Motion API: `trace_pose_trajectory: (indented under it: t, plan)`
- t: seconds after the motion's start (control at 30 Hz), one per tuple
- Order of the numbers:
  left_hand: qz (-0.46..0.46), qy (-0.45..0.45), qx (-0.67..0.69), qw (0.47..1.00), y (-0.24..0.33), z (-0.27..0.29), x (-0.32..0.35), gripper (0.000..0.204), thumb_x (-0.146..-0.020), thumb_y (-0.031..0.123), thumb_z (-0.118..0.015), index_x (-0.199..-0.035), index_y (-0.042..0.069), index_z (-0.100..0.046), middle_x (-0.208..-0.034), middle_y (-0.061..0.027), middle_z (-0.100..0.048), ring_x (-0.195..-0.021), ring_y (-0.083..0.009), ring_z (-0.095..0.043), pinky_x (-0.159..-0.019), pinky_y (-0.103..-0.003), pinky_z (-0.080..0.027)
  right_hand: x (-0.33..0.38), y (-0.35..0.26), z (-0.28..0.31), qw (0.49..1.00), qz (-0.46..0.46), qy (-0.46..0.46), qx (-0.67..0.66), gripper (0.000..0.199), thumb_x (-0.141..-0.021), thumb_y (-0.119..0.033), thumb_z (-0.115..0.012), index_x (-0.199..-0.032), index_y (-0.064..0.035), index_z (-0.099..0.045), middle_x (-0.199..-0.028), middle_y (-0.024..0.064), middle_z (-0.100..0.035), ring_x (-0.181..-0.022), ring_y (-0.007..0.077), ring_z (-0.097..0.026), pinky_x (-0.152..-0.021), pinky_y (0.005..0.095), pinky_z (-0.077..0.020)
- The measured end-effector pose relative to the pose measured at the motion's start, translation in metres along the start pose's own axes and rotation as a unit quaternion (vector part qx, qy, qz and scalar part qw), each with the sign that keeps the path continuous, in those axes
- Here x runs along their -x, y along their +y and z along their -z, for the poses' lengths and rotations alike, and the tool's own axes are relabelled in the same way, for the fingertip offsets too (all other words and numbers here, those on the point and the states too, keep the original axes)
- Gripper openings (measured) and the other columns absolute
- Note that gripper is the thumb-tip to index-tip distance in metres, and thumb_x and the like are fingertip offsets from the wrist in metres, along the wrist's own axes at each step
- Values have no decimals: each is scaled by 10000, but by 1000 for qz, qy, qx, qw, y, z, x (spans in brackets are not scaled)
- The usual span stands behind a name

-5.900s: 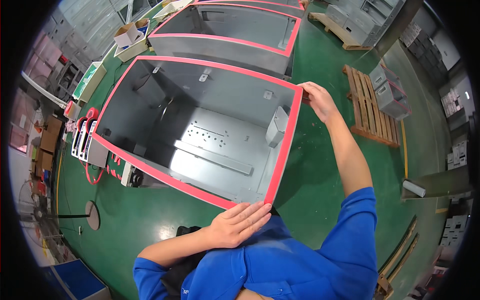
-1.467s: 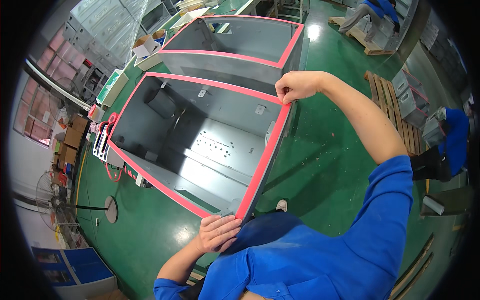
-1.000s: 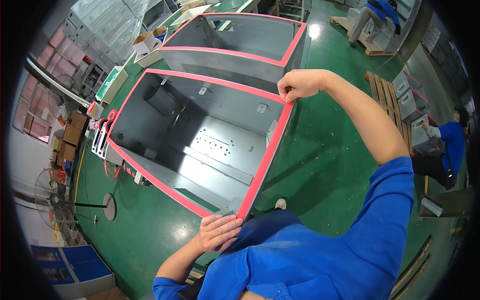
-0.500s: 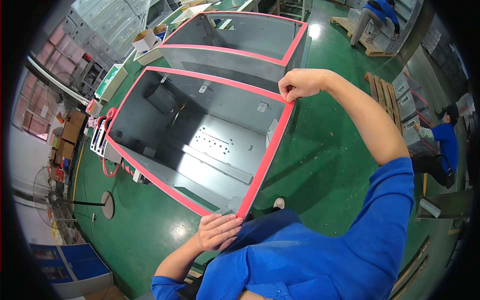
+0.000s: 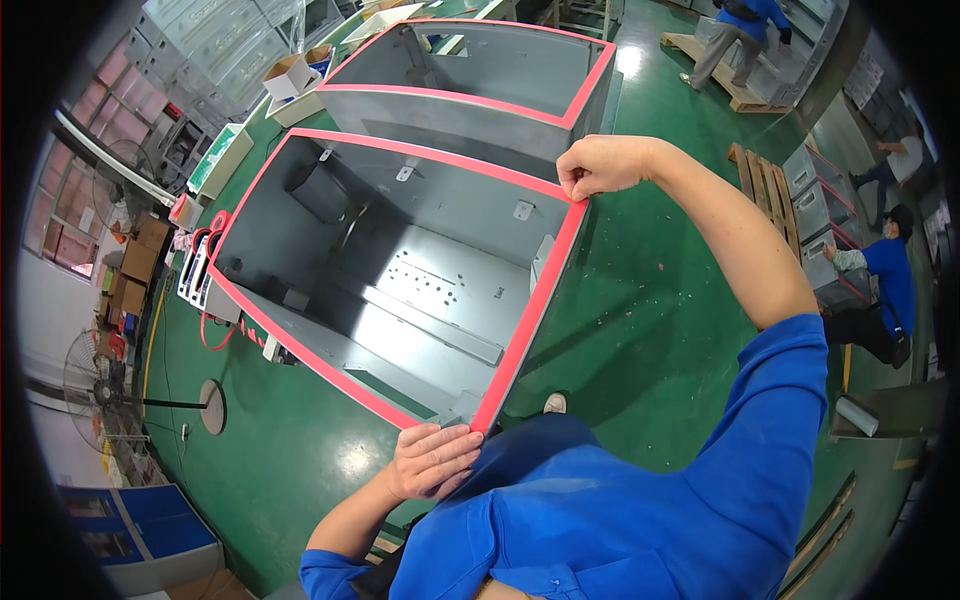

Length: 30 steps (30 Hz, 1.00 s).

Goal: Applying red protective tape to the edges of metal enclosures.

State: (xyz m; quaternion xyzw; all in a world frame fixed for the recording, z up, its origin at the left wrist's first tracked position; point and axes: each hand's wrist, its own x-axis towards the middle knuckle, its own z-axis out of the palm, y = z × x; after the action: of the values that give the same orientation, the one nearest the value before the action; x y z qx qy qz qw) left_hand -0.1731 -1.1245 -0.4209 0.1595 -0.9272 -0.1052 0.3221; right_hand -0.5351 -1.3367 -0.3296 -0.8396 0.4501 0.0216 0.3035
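Observation:
A grey sheet-metal cabinet (image 5: 440,205) lies in front of me with its open side up. A pinkish-red adhesive strip (image 5: 528,335) runs around its rim. My left hand (image 5: 435,461) lies over the near corner, its fingers stretched out and together across the rim. At the far right corner, my right hand (image 5: 608,165) is closed in a pinch on the strip. The fingertips hide exactly what they grip there. Inside the cabinet are a perforated back panel (image 5: 430,280) and small brackets.
A second cabinet (image 5: 450,108) with a red-edged rim stands just behind. On the left are a roll of red tape (image 5: 217,222), a green-lined tray (image 5: 218,160) and a pedestal fan (image 5: 100,385). Co-workers (image 5: 885,275) and pallets (image 5: 765,195) are at the right. Green floor surrounds the cabinet.
Both my hands stay at their corners, with only a slight shift of the view. In the background, the co-worker at upper right has straightened up, and another person shows more fully at far right.

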Motion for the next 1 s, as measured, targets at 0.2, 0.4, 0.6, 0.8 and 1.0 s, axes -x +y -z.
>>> trace_pose_trajectory:
  t: [0.2,0.4,0.6,0.8,1.0]
  plan:
    - [-7,3,4,1000,-1,-1,0,274,-700,129,-605,-968,75,-610,-1074,-68,-607,-1002,-183,-567,-859,-309,-348,2,2,-3,1000,0,19,-7,74,-722,-68,-591,-760,-10,-564,-706,61,-600,-667,154,-564,-591,290,-439]
    - [-20,8,12,1000,-3,-2,0,270,-703,139,-610,-964,68,-610,-1070,-83,-608,-1000,-196,-567,-853,-323,-349,10,11,-11,988,-13,81,-132,80,-762,-65,-576,-807,-8,-544,-728,39,-576,-658,103,-539,-584,247,-443]
    - [-17,16,13,1000,-2,1,-3,288,-700,118,-605,-983,66,-607,-1110,-76,-588,-1016,-180,-561,-813,-295,-377,18,28,-38,921,-48,160,-352,139,-799,-113,-568,-884,-4,-586,-779,30,-580,-697,96,-546,-617,229,-461]
    - [-26,35,24,999,-3,-1,-2,284,-706,129,-608,-981,53,-607,-1099,-87,-591,-1012,-197,-563,-812,-309,-381,25,18,-71,827,-80,243,-501,224,-825,-205,-590,-946,-17,-584,-882,20,-568,-794,90,-526,-691,237,-447]
    - [-31,46,14,998,-1,-3,0,292,-699,151,-619,-970,42,-615,-1063,-109,-607,-1008,-227,-566,-860,-346,-359,18,20,-82,778,-75,260,-567,152,-806,-186,-602,-886,-59,-578,-841,10,-575,-765,100,-521,-721,261,-416]
